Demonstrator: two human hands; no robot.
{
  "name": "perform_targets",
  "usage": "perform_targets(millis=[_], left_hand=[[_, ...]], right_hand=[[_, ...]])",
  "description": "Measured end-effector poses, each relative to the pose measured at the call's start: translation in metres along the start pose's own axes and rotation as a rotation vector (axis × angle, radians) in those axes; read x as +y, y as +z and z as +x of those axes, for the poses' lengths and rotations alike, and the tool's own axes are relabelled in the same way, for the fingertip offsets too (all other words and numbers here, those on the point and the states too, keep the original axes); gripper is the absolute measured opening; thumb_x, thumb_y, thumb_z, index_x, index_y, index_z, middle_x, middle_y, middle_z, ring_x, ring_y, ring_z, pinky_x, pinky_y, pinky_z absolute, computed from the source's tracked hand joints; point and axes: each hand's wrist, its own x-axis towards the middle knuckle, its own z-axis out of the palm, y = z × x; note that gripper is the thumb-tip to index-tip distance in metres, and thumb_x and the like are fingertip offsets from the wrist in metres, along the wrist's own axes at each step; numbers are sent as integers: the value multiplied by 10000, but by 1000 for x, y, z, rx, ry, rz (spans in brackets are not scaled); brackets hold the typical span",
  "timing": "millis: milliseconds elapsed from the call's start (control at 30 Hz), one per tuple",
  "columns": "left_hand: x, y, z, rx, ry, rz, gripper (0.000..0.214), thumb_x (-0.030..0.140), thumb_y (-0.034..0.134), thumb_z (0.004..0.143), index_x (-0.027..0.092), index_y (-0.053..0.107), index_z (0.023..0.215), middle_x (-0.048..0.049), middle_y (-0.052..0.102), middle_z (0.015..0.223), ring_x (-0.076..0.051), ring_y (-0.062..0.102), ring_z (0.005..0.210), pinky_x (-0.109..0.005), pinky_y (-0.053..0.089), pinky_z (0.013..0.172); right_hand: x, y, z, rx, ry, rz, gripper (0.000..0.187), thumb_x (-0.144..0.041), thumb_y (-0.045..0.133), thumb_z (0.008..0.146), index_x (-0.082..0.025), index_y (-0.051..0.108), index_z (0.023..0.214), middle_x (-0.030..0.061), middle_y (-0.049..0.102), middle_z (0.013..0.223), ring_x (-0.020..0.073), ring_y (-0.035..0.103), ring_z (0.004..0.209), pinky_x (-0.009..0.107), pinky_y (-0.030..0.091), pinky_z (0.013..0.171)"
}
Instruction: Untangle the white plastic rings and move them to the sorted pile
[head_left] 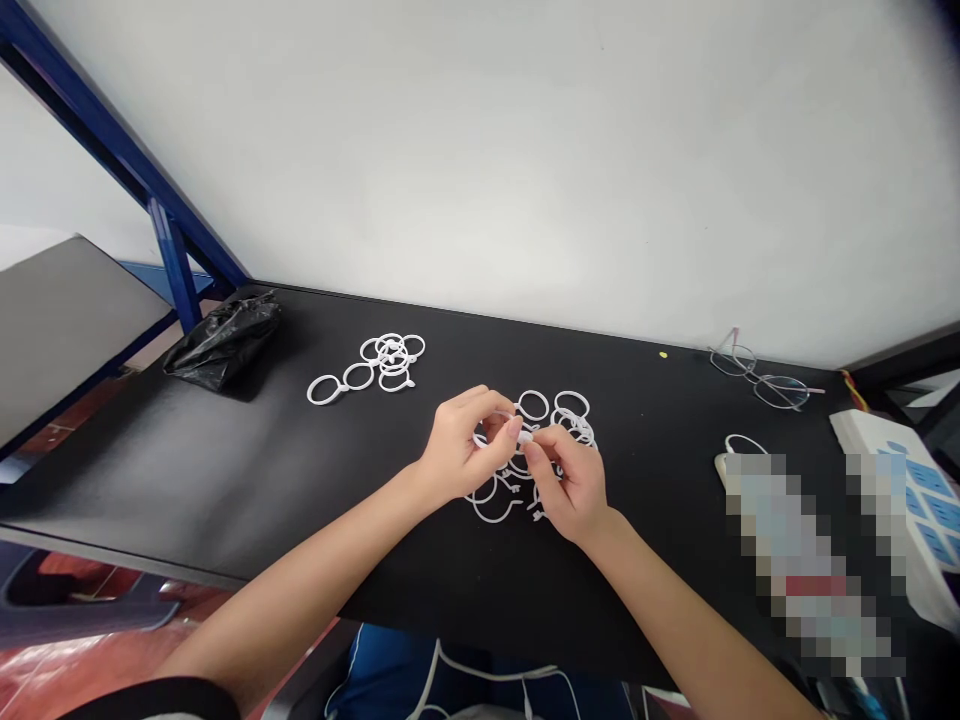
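My left hand [474, 440] is closed on a white plastic ring [479, 440], its thumb and fingertips pinching the rim. My right hand [568, 480] meets it from the right, thumb and forefinger closed on the small white tab [525, 437] between the two hands. Whether that tab belongs to the same ring I cannot tell. Beneath and around both hands lie several loose white rings [495, 510], some open with small clasp ends. A heap of the same rings [574, 415] sits just beyond my right hand. My hands partly cover the pile.
Farther left on the black table [337, 480] lies another group of white rings [391, 355]. A black plastic bag [225, 340] rests near the left back corner. Eyeglasses [765, 380], a white power strip [892, 450] and a blurred-out object [795, 550] are on the right.
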Motion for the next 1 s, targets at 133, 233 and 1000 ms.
perform_targets(millis=[133, 233, 1000], left_hand=[[1, 0, 1, 16, 39, 34, 171, 230, 519, 863, 155, 563, 716, 19, 508, 543, -97, 457, 521, -234, 406, 541], [2, -1, 2, 15, 36, 41, 173, 217, 508, 864, 158, 560, 709, 19, 509, 538, -98, 457, 520, -234, 407, 539], [3, -2, 3, -4, -16, 34, 267, 260, 454, 890, 166, 547, 658, 8, 511, 526, -105, 451, 509, -242, 379, 512]], right_hand=[[2, 0, -2, -22, 1, 1, 106, -156, 475, 933, -202, 522, 850, -68, 415, 554, 72, 381, 445, 210, 326, 444], [3, 0, -3, -30, 4, -2, 106, -153, 478, 933, -202, 521, 848, -65, 419, 562, 73, 383, 452, 210, 327, 452], [0, -2, -1, -25, -4, 4, 96, -169, 482, 936, -211, 519, 857, -71, 415, 557, 72, 371, 436, 213, 327, 438]])
